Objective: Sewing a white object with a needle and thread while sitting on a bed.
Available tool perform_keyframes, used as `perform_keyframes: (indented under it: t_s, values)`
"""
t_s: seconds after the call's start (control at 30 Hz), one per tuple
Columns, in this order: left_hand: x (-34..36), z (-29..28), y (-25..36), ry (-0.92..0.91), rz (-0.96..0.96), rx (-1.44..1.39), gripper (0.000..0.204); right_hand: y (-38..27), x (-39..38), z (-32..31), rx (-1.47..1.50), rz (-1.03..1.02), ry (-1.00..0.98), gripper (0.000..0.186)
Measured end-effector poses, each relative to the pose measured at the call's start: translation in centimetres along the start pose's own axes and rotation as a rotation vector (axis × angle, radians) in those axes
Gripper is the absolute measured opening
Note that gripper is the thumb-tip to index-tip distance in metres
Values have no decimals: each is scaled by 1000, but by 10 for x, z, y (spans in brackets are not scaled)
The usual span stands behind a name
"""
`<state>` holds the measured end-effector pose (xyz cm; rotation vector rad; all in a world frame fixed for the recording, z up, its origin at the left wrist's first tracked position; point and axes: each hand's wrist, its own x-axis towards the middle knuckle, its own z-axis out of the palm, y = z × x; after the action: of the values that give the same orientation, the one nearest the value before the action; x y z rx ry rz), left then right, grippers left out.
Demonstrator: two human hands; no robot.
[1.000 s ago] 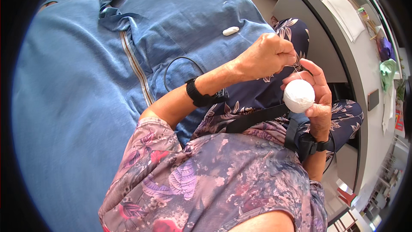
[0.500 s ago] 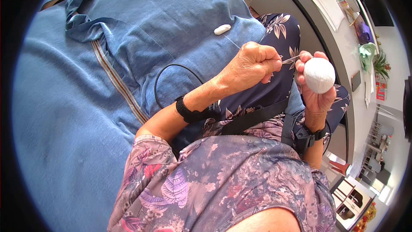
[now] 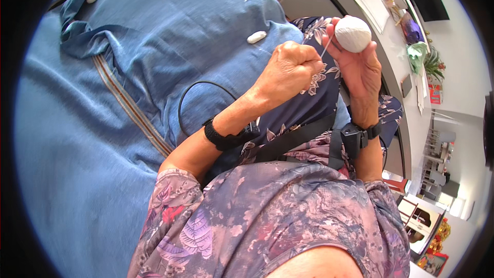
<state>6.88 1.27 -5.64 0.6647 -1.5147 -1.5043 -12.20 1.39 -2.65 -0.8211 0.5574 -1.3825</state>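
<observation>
Right hand (image 3: 360, 67) fingers wrapped around white thread ball (image 3: 353, 34); left hand (image 3: 289, 69) fingers pinching thread (image 3: 326, 48) taut, above blue bedsheet (image 3: 154, 72).

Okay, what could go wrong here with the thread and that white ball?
The thread runs taut from the left hand to the ball; a harder pull might snap it or tug the ball loose. The right hand holds the ball only at the fingertips, raised above the lap, so it could drop and unwind. The black cable on the blue cloth lies near the left forearm and may snag.
</observation>
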Motion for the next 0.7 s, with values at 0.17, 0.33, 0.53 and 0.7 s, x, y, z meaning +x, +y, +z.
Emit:
perform_keyframes:
  t_s: [0.17, 0.33, 0.53, 0.7]
  values:
    - [-3, -1, 7, -31, -54, -14, 15, -4, 3, 0, 133, -47, 104, 56]
    - [-4, 1, 19, -38, -94, -6, 20, -4, 5, -9, -27, -124, 196, 47]
    - [-10, 2, 39, -115, -79, -51, 15, 2, 2, -22, -150, -169, 238, 47]
    - [-12, -3, 44, -52, 18, -13, 12, 8, 0, -17, -248, -133, 201, 49]
